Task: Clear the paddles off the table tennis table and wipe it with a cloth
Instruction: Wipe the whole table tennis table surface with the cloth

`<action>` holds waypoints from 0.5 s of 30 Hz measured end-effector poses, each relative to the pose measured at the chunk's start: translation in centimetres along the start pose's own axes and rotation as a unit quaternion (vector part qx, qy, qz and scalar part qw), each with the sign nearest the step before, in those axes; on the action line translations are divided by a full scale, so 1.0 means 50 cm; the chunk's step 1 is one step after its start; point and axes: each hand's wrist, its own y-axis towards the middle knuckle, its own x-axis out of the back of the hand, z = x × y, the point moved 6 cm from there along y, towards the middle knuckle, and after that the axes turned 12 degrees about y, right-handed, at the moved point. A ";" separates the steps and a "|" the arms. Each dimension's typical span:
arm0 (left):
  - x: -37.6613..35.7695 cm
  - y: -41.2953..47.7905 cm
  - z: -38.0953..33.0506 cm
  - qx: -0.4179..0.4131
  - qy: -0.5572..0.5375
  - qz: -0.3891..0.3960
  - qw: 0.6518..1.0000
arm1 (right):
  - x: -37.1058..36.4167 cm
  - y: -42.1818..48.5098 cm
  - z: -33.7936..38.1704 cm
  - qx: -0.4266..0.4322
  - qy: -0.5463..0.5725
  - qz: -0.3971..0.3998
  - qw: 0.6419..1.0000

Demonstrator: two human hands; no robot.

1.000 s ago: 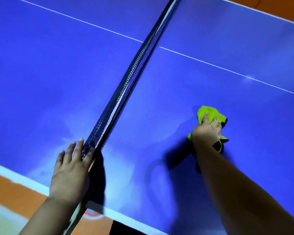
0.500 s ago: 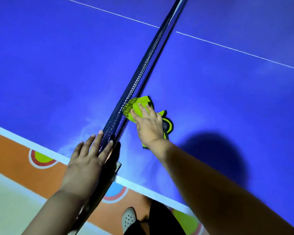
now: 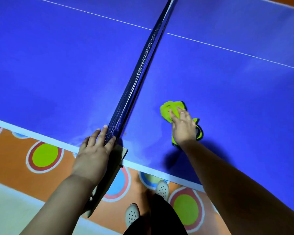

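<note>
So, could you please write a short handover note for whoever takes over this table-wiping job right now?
Left hand: fingers straight, resting on the near end of the net, at the table's edge.
Right hand: fingers spread, pressing the green cloth onto the table, right of the net and close to the near edge.
Done: no paddles show on the visible surface, and wiping is under way.
Left: how much is already wiped cannot be told. Probably go over both halves.
</note>
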 end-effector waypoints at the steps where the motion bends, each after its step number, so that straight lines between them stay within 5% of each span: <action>1: 0.000 0.000 0.000 -0.004 -0.002 0.006 1.000 | 0.009 -0.006 -0.019 -0.051 -0.002 -0.017 0.999; 5: 0.016 -0.004 -0.002 -0.013 -0.009 0.017 1.000 | -0.005 -0.070 0.016 -0.153 0.027 -0.054 0.986; 15: 0.020 -0.042 -0.037 -0.022 -0.023 0.001 0.999 | -0.118 -0.274 0.242 0.020 0.076 0.087 0.993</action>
